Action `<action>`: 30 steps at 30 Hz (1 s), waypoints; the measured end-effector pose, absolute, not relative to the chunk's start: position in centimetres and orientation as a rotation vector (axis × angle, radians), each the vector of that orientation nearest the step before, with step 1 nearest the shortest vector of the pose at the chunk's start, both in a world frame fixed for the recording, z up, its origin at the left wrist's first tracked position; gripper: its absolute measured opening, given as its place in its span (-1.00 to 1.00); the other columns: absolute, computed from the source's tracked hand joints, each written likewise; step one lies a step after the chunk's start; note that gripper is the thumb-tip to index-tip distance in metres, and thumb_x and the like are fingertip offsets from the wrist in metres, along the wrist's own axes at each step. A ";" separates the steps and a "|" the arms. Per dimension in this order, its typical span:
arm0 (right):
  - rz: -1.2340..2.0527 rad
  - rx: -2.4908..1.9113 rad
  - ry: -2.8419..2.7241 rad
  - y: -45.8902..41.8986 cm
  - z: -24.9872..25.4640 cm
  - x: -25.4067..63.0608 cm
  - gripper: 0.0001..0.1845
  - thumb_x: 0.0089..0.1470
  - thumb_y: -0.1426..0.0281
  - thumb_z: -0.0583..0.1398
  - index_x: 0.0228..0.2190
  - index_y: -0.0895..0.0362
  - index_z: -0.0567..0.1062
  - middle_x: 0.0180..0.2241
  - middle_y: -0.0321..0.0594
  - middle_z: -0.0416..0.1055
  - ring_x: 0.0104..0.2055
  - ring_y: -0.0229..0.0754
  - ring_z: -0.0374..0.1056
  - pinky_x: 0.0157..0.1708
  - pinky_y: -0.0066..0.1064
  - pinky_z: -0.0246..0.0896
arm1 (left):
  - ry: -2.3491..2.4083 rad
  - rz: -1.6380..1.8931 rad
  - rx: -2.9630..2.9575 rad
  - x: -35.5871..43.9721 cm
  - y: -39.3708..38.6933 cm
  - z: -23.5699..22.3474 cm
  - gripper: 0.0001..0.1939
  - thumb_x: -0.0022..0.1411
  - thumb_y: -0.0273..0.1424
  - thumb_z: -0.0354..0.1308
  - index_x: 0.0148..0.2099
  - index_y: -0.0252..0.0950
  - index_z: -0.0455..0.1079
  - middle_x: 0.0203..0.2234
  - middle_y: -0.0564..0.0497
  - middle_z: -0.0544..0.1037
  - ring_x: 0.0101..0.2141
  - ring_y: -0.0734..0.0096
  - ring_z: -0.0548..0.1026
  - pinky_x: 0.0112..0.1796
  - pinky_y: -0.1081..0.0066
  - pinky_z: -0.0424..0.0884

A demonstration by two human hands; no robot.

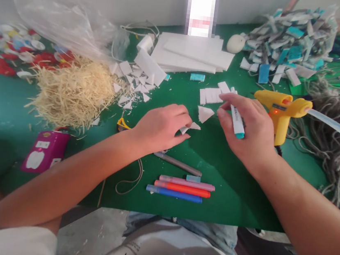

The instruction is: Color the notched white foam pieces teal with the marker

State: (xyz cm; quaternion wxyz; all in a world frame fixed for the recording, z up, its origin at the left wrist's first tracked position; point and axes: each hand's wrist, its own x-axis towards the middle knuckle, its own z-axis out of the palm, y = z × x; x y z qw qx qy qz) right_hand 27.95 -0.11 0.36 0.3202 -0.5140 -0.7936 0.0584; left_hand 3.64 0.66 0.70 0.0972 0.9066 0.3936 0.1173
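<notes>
My right hand (252, 127) is closed around a white marker (237, 120) with a teal end, held at a slant above the table. My left hand (165, 127) has its fingers curled round a small white foam piece (184, 130), partly hidden by them. Between the hands lies a cut wedge of white foam (204, 114). Just beyond the right fingertips is a row of small white foam strips (210, 95). Several triangular foam offcuts (138, 80) are scattered past my left hand.
A yellow glue gun (284, 106) with a lit red light stands right of my right hand. Grey yarn (337, 152) is heaped beyond it. Pens (182, 189) lie near the front edge. At left are straw sticks (75, 91) and a purple box (46, 151); foam sheets (191, 53) are behind.
</notes>
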 end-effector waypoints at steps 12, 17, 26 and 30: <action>0.272 -1.074 -2.320 0.8 -1.1 27.4 -0.57 0.21 0.44 0.19 0.11 0.09 0.52 -0.02 0.00 0.65 0.05 0.13 0.56 0.06 0.01 0.46 | 1.344 0.340 2.535 3.3 -0.3 -0.2 -0.71 0.32 -0.21 0.32 -0.02 -0.29 0.58 -0.11 -0.10 0.62 -0.11 0.17 0.60 -0.14 0.28 0.52; 0.236 -1.022 -2.408 1.4 -1.5 27.5 -0.58 0.20 0.44 0.21 0.09 0.15 0.54 -0.07 0.03 0.66 0.02 0.13 0.58 0.04 -0.02 0.46 | 1.286 0.380 2.560 2.9 -0.3 -0.6 -0.75 0.42 -0.32 0.15 0.01 -0.31 0.57 -0.10 -0.11 0.62 -0.09 0.18 0.60 -0.11 0.27 0.53; 0.028 -1.196 -2.306 0.8 -0.9 28.2 -0.68 0.21 0.45 0.22 -0.02 0.14 0.62 -0.20 -0.01 0.67 -0.12 0.13 0.59 -0.04 -0.03 0.46 | 1.261 0.470 2.617 1.8 -0.5 -0.7 -0.58 0.32 -0.23 0.29 0.13 -0.36 0.53 -0.03 -0.17 0.58 -0.06 0.12 0.60 -0.07 0.22 0.58; 0.584 -1.246 -1.897 -0.3 0.3 27.6 -0.74 0.37 0.24 0.19 -0.10 0.04 0.66 -0.34 -0.16 0.62 -0.38 -0.11 0.54 -0.30 -0.25 0.46 | 1.245 0.443 2.614 1.5 -0.2 -0.8 -0.60 0.31 -0.24 0.31 0.10 -0.35 0.55 -0.06 -0.15 0.57 -0.10 0.13 0.60 -0.12 0.22 0.58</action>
